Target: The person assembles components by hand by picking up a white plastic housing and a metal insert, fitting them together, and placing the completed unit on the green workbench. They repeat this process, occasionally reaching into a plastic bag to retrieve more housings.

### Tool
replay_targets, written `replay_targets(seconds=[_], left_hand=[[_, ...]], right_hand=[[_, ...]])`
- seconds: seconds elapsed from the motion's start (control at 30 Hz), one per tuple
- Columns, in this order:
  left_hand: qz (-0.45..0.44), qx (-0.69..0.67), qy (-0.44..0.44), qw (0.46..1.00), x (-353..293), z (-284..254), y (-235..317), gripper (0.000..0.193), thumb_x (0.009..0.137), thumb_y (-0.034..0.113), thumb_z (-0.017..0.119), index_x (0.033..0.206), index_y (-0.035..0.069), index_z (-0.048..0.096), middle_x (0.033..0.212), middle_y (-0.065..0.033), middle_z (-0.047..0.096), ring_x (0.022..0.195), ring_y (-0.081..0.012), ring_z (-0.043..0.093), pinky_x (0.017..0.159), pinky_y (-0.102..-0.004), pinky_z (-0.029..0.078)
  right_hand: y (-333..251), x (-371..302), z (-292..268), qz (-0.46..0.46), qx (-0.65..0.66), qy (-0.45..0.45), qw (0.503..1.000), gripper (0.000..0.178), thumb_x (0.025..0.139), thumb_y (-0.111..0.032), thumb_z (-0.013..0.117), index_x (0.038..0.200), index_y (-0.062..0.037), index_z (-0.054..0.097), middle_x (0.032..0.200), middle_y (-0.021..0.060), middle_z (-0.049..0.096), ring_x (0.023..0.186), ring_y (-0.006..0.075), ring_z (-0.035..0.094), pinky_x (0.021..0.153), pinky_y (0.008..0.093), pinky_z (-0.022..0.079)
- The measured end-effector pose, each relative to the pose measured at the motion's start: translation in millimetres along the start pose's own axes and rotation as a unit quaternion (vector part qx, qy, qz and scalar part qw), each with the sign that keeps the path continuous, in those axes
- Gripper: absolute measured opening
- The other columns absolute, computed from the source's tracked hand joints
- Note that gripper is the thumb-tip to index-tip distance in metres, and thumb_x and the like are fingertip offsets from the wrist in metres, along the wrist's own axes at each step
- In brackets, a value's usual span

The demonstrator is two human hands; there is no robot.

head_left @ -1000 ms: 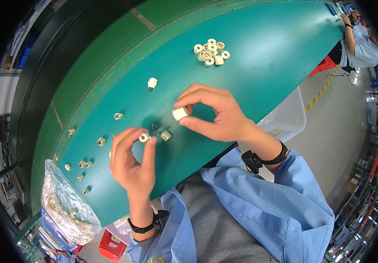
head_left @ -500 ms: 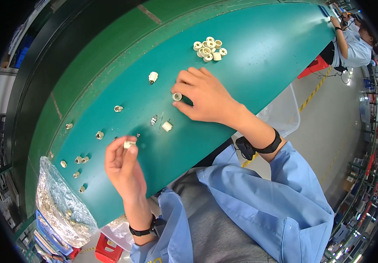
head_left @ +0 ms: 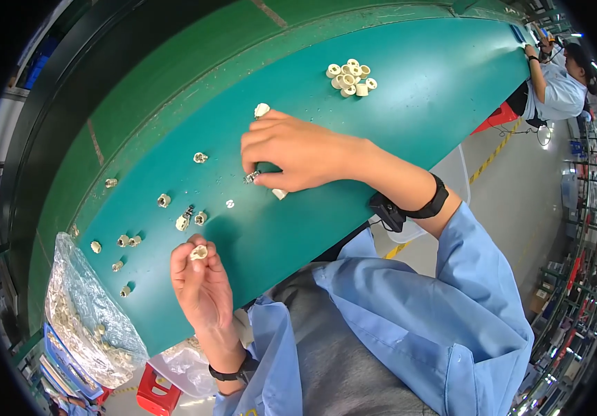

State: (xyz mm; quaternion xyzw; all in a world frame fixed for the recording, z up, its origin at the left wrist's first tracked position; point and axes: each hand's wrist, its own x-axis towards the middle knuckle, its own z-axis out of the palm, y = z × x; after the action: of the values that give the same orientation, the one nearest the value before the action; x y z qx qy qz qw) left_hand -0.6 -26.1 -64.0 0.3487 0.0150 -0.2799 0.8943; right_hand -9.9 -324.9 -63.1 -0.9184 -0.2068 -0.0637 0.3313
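The person's left hand (head_left: pixel 201 288) pinches a cream, hollow plastic cap (head_left: pixel 199 253) between thumb and fingers, above the near side of the green counter (head_left: pixel 416 90); its hollow side faces up, its long axis hard to tell. The right hand (head_left: pixel 295 152), palm down, has thumb and forefinger on either side of a small black-and-silver metal part (head_left: pixel 251 178); I can't tell whether they grip it. A cream plastic cylinder (head_left: pixel 280 194) lies partly under that hand.

Between the hands lies a cream fitting with a dark metal insert (head_left: pixel 184 219), insert end pointing away from the person and slightly right. Just beside it sits a short cream socket (head_left: pixel 201 218).

Farther out, round cream caps (head_left: pixel 347 78) are heaped together, and a clear plastic bag (head_left: pixel 69 277) slumps at the left end. Yellow lettering (head_left: pixel 248 412) shows partly on the blue jacket (head_left: pixel 374 312).
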Motion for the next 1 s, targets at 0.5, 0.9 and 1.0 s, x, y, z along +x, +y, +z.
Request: replay_targets(seconds=[0.5, 0.9, 1.0], left_hand=[[-0.008, -0.057, -0.078, 0.995, -9.8, 16.3, -12.8, 0.029, 0.094, 0.0, 0.07, 0.124, -0.001, 0.068, 0.116, -0.0159, 0.061, 0.102, -0.0231, 0.065, 0.091, -0.0311, 0.055], [0.193, 0.653, -0.014, 0.733, -6.9, 11.2, -23.0, 0.02, 0.088, -0.005, 0.073, 0.108, -0.002, 0.071, 0.111, -0.015, 0.068, 0.096, -0.027, 0.066, 0.086, -0.0369, 0.054], [0.285, 0.716, -0.071, 0.634, 7.3, 7.1, -37.0, 0.019, 0.086, -0.004, 0.074, 0.104, -0.002, 0.07, 0.108, -0.0131, 0.069, 0.094, -0.03, 0.065, 0.083, -0.039, 0.053]], right_hand=[[-98.0, 7.2, -23.9, -0.062, 0.267, 0.162, 0.948, 0.01, 0.087, -0.005, 0.074, 0.097, -0.0056, 0.077, 0.089, 0.0069, 0.074, 0.081, 0.0248, 0.07, 0.073, 0.0358, 0.054], [-40.5, -26.9, -6.8, 0.046, 0.109, 0.199, 0.973, 0.009, 0.09, -0.004, 0.074, 0.098, -0.0061, 0.076, 0.092, 0.0042, 0.075, 0.085, 0.0221, 0.069, 0.081, 0.0359, 0.049], [-25.5, -32.5, 2.1, 0.072, 0.085, 0.2, 0.973, 0.009, 0.09, -0.004, 0.074, 0.098, -0.007, 0.076, 0.092, 0.0025, 0.074, 0.086, 0.021, 0.068, 0.083, 0.0358, 0.047]])
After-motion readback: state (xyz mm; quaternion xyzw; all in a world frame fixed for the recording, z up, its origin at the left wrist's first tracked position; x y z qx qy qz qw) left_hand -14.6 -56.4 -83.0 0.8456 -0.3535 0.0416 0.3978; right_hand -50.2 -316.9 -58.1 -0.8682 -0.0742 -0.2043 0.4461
